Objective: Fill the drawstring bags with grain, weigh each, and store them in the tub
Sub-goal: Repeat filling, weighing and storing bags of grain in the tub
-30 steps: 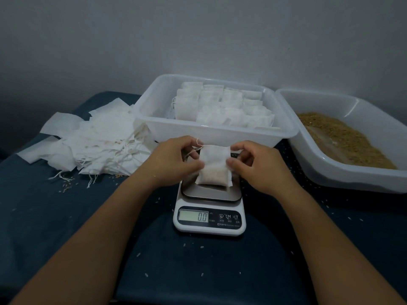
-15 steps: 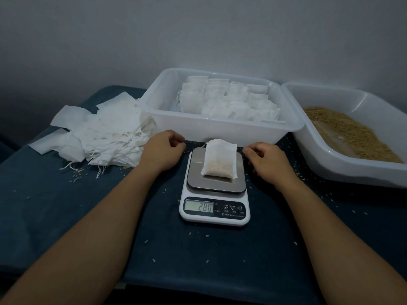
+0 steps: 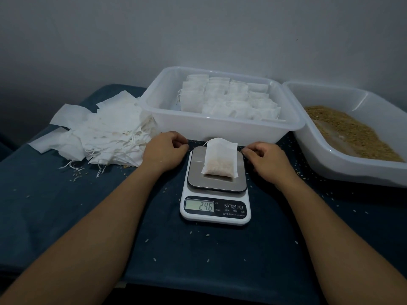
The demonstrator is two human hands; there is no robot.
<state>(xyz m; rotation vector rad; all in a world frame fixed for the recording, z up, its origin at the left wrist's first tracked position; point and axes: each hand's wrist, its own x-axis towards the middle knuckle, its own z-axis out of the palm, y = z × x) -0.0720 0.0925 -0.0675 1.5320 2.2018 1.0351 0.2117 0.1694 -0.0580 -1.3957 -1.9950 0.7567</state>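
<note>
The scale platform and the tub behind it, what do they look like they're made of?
Scale platform: seemingly brushed metal, probably stainless steel, grey with a soft dull sheen; it sits on a glossy white body, likely plastic.
Tub: translucent whitish plastic, smooth, with rounded moulded rim; the filled bags show faintly through its wall.

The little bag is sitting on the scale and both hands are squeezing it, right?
Not quite. The bag is on the scale, but the head view shows neither hand squeezing it: the left hand and right hand rest on the table beside the scale.
</note>
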